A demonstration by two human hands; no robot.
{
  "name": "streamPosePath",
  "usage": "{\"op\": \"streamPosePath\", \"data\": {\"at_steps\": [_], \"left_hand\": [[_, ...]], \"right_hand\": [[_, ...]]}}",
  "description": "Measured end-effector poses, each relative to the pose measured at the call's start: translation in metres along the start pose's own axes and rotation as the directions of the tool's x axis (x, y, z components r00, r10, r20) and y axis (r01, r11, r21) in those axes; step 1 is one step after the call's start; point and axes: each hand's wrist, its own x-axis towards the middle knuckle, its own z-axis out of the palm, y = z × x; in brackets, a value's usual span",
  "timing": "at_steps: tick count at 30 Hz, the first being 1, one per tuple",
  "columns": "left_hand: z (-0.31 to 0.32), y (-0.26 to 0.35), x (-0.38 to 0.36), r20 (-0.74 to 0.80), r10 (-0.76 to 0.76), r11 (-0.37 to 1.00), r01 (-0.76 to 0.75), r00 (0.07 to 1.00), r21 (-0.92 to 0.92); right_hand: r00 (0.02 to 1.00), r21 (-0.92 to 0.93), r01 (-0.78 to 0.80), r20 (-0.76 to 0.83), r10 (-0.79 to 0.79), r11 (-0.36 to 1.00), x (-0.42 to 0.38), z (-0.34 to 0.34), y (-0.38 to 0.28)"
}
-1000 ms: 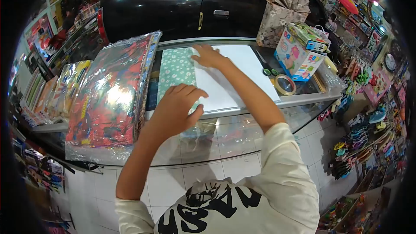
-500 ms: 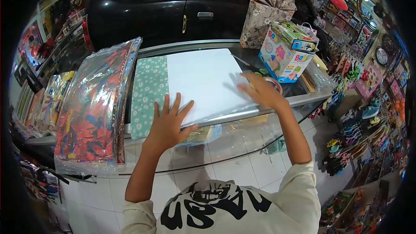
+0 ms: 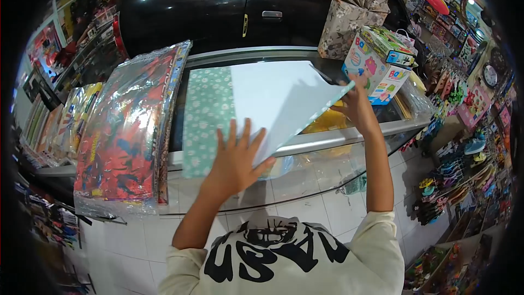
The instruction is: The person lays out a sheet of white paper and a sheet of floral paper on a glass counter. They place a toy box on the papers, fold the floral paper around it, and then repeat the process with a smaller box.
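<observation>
A sheet of wrapping paper, white on its upper face, lies on the glass counter. Along its left side a green strip with white flowers faces up. My left hand presses flat with spread fingers at the paper's near edge, by the border of green and white. My right hand pinches the near right corner and holds it up off the counter. The raised edge slants up to the right and shows a thin line of green pattern.
Plastic-packed red printed sheets are stacked at the left. A colourful toy box and a floral paper gift bag stand at the right rear. Beyond the counter is a black car; hanging goods line the right.
My right hand has taken hold of the paper's near right corner and lifted it, uncovering a yellow item beneath. My left hand stays flat on the paper. The view has shifted slightly.
</observation>
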Motion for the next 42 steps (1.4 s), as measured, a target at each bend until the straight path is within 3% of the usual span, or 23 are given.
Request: {"op": "streamPosePath", "data": {"at_steps": [1, 3, 4, 5, 8, 9, 12, 13, 15, 16, 18, 21, 24, 25, 28, 31, 34, 42], "left_hand": [[0.004, 0.006, 0.006, -0.001, 0.005, 1.000, -0.005, 1.000, 0.006], [0.005, 0.019, 0.017, 0.009, 0.017, 1.000, -0.017, 1.000, 0.003], [0.003, 0.025, 0.022, 0.020, 0.023, 1.000, -0.022, 1.000, -0.005], [0.001, 0.028, 0.027, 0.029, 0.029, 1.000, -0.028, 0.999, -0.013], [-0.005, 0.025, 0.038, 0.126, 0.112, 0.980, -0.089, 0.986, -0.176], [-0.009, 0.024, 0.038, 0.161, 0.116, 0.980, -0.086, 0.980, -0.180], [-0.017, 0.017, 0.035, 0.152, 0.098, 0.962, -0.055, 0.983, -0.268], [-0.018, 0.012, 0.034, 0.134, 0.087, 0.938, -0.036, 0.987, -0.346], [-0.023, -0.006, 0.031, 0.091, 0.056, 0.870, -0.004, 0.994, -0.494], [-0.031, -0.027, 0.032, 0.116, 0.010, 0.737, 0.071, 0.993, -0.672], [-0.033, -0.041, 0.025, -0.156, -0.092, 0.850, -0.004, 0.983, -0.527], [-0.005, -0.061, 0.024, -0.315, -0.162, 0.986, 0.137, 0.935, -0.099], [0.015, -0.072, 0.022, -0.214, -0.163, 0.986, 0.166, 0.963, -0.001], [0.014, -0.074, 0.022, -0.218, -0.167, 0.986, 0.166, 0.961, -0.025], [0.009, -0.074, 0.019, -0.211, -0.163, 0.986, 0.150, 0.964, -0.080], [-0.002, -0.077, 0.021, -0.189, -0.147, 0.988, 0.135, 0.971, -0.073], [-0.014, -0.076, 0.021, -0.173, -0.150, 0.988, 0.142, 0.973, -0.059], [-0.010, -0.077, 0.024, -0.263, -0.112, 0.987, 0.077, 0.958, -0.142]], "right_hand": [[0.997, 0.120, -0.070, -0.002, 0.071, 0.990, 0.013, 0.002, 0.001], [1.000, 0.006, 0.009, 0.026, -0.009, 1.000, 0.030, 0.013, 0.001], [0.998, -0.054, 0.049, 0.042, -0.047, 0.997, 0.035, 0.018, 0.000], [0.977, -0.297, 0.171, 0.171, -0.124, 0.940, 0.042, 0.015, 0.003], [0.906, -0.702, 0.387, 0.410, -0.105, 0.598, 0.038, 0.033, -0.007], [0.764, -0.651, 0.643, 0.516, -0.387, 0.402, 0.051, 0.028, 0.014], [0.849, -0.810, 0.504, 0.402, -0.342, 0.300, 0.058, 0.027, 0.018], [0.852, -0.795, 0.493, 0.359, -0.381, 0.354, 0.056, 0.030, 0.023], [0.818, -0.616, 0.573, 0.470, -0.332, 0.540, 0.047, 0.038, 0.028], [0.743, -0.566, 0.657, 0.597, -0.303, 0.497, 0.022, 0.061, 0.019], [0.706, -0.525, 0.674, 0.664, -0.244, 0.520, 0.016, 0.069, 0.023], [0.690, -0.555, 0.672, 0.711, -0.140, 0.490, 0.006, 0.078, 0.025], [0.658, -0.652, 0.724, 0.751, -0.060, -0.227, -0.008, 0.084, 0.030], [0.725, -0.711, 0.661, 0.688, -0.040, -0.239, -0.010, 0.086, 0.029], [0.746, -0.746, 0.648, 0.663, -0.069, -0.156, -0.001, 0.079, 0.034], [0.788, -0.790, 0.607, 0.586, 0.188, -0.082, 0.003, 0.086, 0.026], [0.762, -0.767, 0.637, 0.614, 0.205, -0.072, -0.002, 0.100, 0.031], [0.823, -0.808, 0.547, 0.470, 0.319, -0.220, -0.003, 0.126, 0.051]]}}
